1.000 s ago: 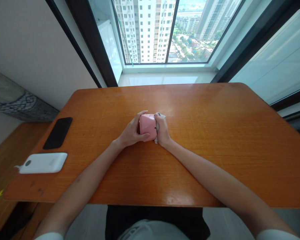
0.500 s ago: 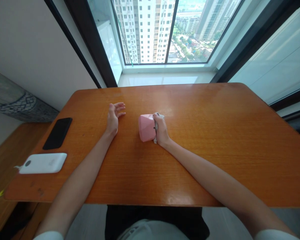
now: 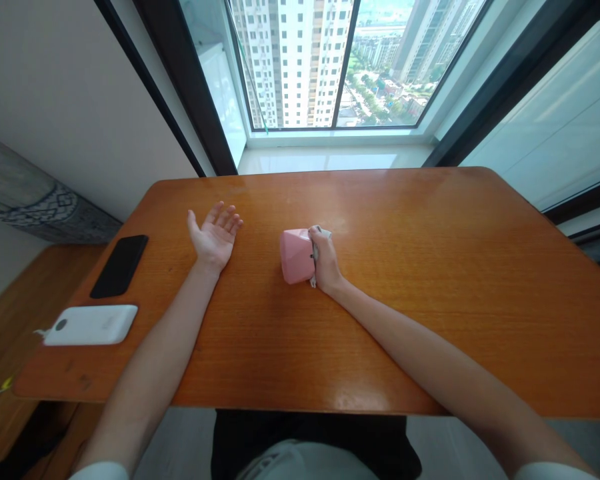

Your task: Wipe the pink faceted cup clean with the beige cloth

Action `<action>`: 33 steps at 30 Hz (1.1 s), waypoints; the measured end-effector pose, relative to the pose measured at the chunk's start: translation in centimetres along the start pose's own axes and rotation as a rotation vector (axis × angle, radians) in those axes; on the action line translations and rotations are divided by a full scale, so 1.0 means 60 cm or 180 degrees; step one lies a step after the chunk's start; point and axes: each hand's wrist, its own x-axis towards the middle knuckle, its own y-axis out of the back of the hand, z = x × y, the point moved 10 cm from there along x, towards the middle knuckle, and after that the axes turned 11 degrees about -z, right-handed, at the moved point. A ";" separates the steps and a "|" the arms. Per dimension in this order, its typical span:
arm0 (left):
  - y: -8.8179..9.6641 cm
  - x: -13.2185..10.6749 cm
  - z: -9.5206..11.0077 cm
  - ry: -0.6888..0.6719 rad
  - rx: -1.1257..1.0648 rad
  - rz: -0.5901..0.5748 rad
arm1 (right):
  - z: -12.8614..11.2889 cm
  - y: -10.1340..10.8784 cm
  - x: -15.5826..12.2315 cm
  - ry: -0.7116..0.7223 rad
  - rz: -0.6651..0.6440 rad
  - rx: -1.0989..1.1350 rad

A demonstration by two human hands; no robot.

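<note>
A broad wooden table (image 3: pixel 430 267) with a glossy orange-brown top and rounded corners stands before a window (image 3: pixel 345 67) overlooking a pale high-rise (image 3: pixel 295 67). At the table's left side, a rounded white device (image 3: pixel 93 325) with a cable (image 3: pixel 41 332) at its left end lies on the near side of a black smartphone (image 3: pixel 119 267). The person's hands are apart: the left hand (image 3: pixel 217 237), palm up and fingers spread, is to the right of the phone, while the right hand (image 3: pixel 326 259) is clamped on the right side of a pink box (image 3: pixel 297 257) around the table's middle. Compact and shiny, the box shows angular facets, softened corners and a small dark mark on its right edge. Crumpled pale cloth (image 3: pixel 324 231) pokes out at the right hand's far and near sides.
</note>
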 end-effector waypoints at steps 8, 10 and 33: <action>-0.073 -0.037 0.037 -0.1073 0.2507 -0.0565 | 0.004 0.000 -0.001 -0.0083 -0.0001 -0.0053; -0.093 -0.059 0.052 -0.1358 0.2941 -0.0710 | 0.002 0.000 -0.002 -0.0073 0.0011 -0.0060; 0.051 -0.026 0.063 -0.1295 0.1175 0.1176 | -0.010 -0.005 -0.005 -0.0029 -0.0023 -0.0120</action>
